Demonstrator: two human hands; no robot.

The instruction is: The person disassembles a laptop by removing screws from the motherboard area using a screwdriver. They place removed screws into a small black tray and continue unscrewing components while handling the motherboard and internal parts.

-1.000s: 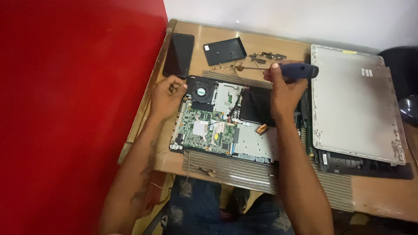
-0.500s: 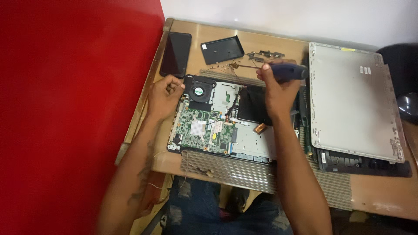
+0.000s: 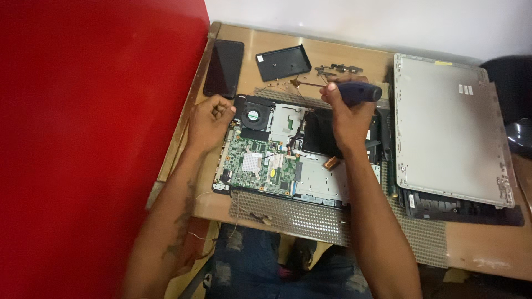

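Head view: we are gripping a dark blue, smooth-handled screwdriver (image 3: 357,92) in our right hand (image 3: 346,113) above the opened laptop base (image 3: 277,158) with its green circuit board; our left hand (image 3: 209,119) is curling shut at its corner. Both hands sit about where they were earlier. Its long axis is lying crosswise, thin shaft pointing left.

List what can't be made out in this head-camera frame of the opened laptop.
- Screwdriver tip: the right hand covers it, so what it touches is unclear.
- Left hand: curled at the laptop corner; anything pinched in it is hidden by the fingers.
- Loose screws near the black cover: too small to count.
- Dark object at the right edge: cut off by the frame.
- Laptop's right part: hidden by the right forearm.
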